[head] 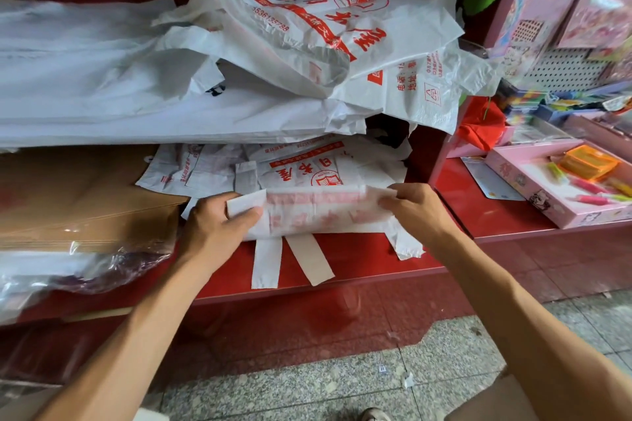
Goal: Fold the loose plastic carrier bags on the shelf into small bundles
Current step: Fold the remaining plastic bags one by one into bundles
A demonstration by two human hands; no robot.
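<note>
A white carrier bag with red print (314,210) lies folded into a long strip on the red shelf (359,267). My left hand (215,225) pinches its left end, thumb on top. At the strip's right end my right hand (415,210) pinches the upper edge. Two white handle strips (290,263) hang from under it toward the shelf's front edge. Behind it lie more flat printed bags (212,167). A tall heap of loose white and red bags (307,37) rises at the back.
Flattened brown cardboard (85,202) and clear plastic wrap (85,270) sit at the left. A pink box of pens (561,181) lies on the lower red counter at the right, below a pegboard rack of pink packets (574,17). Speckled floor (342,383) is below.
</note>
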